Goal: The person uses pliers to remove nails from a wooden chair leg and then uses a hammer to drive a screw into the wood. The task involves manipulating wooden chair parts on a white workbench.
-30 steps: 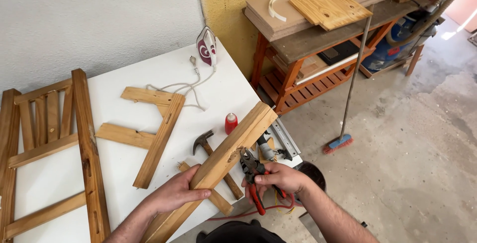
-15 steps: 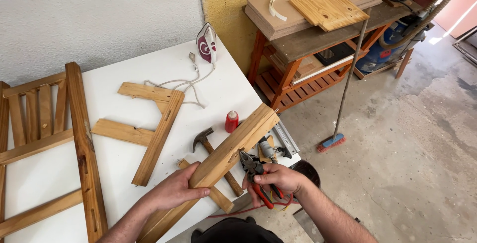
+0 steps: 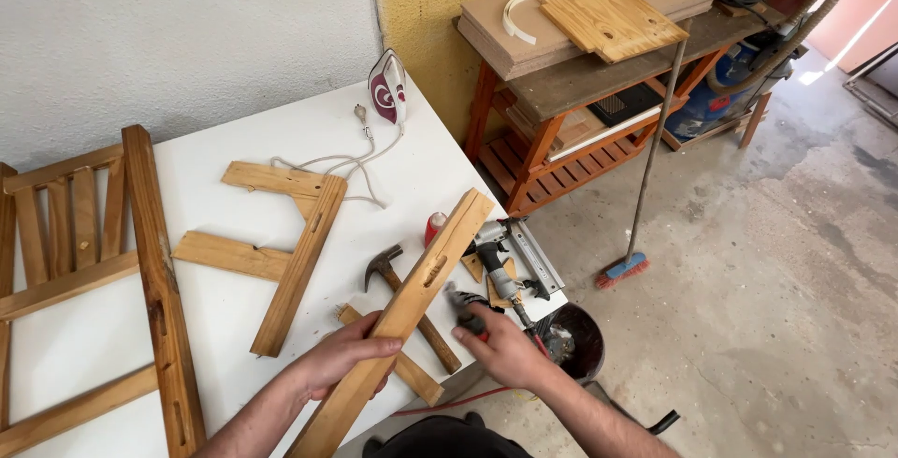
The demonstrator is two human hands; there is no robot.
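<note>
While left hand (image 3: 344, 357) grips wooden rail (image 3: 412, 304), right hand (image 3: 500, 346) around pliers (image 3: 468, 313), white table (image 3: 206, 304), concrete floor (image 3: 776, 308).

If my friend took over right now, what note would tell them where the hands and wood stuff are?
Left hand: grips the long wooden bar, slanted over the white table.
Right hand: holds red-handled pliers beside the bar.
Nearby: hammer, nail gun, a wooden frame piece, a slatted frame at left, an iron at the back.
Done: the bar is apart from the frames.
Left: cannot tell.
</note>
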